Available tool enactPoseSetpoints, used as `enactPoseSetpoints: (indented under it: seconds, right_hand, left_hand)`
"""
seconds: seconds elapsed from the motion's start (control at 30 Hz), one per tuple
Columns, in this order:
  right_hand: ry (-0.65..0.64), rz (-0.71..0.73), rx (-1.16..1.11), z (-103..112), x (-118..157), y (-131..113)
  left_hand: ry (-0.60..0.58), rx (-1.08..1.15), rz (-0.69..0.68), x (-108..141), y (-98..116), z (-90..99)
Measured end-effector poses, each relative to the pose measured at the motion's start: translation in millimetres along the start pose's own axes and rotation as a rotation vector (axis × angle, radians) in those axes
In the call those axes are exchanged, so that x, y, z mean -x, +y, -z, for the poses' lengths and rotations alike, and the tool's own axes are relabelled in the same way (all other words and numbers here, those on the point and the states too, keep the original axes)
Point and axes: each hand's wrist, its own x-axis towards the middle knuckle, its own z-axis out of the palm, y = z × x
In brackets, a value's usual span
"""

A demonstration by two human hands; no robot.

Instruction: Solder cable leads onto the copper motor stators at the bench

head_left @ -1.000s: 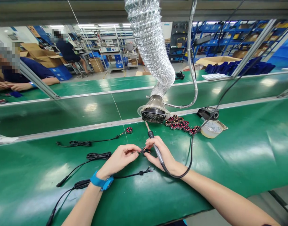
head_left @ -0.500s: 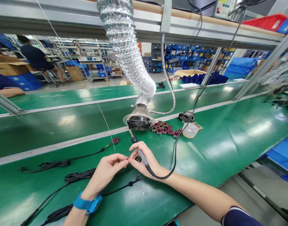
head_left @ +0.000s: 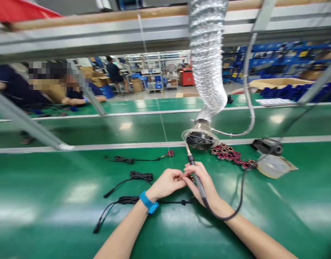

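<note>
My right hand (head_left: pixel 208 185) is wrapped round a soldering iron (head_left: pixel 200 185), its tip pointing up and away under the fume hood. Between the same hand's thumb and fingers, a small round coil part (head_left: pixel 191 177) is partly hidden. My left hand (head_left: pixel 168 184) is closed in a pinch against the right fingertips; what it pinches is too small to make out. A blue band (head_left: pixel 148 202) circles my left wrist. Just below the hands runs a black cable (head_left: pixel 178 202), one end passing behind the right hand. Past them lies a wound coil (head_left: pixel 170 154) joined to another cable (head_left: pixel 145 159).
Several red-and-black coils (head_left: pixel 228 155) cluster right of the fume hood (head_left: pixel 201 139), which hangs from a silver duct (head_left: pixel 207 68). Beside them are a black holder (head_left: pixel 268 146) and a translucent tub (head_left: pixel 272 167). Coiled cables (head_left: pixel 141 176) lie left. People sit beyond the bench.
The view has swung left, so hands and bench items appear farther right. Both hands keep nearly the same pose, the iron still in the right one.
</note>
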Motion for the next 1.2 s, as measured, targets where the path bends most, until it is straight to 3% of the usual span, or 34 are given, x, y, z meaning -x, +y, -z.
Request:
enactPoseSetpoints:
  seconds: [0.23,0.47,0.67,1.0,1.2]
  right_hand:
    - [0.024,0.044,0.111,1,2,5]
    - [-0.011,0.053,0.113,9,9,12]
    - [0.006,0.022,0.114,8,11,13]
    - [0.000,-0.068,0.004,2,10,6]
    - [0.052,-0.175,-0.043,16,6,8]
  left_hand:
    - [0.000,-0.086,0.002,4,-2,6.3]
    - [-0.050,-0.015,0.008,8,-2,12.8]
    - [-0.099,0.070,0.150,9,3,12.8]
    - [0.085,0.028,0.222,4,12,8.2]
    - [0.130,-0.023,0.254,-1,10,10.3]
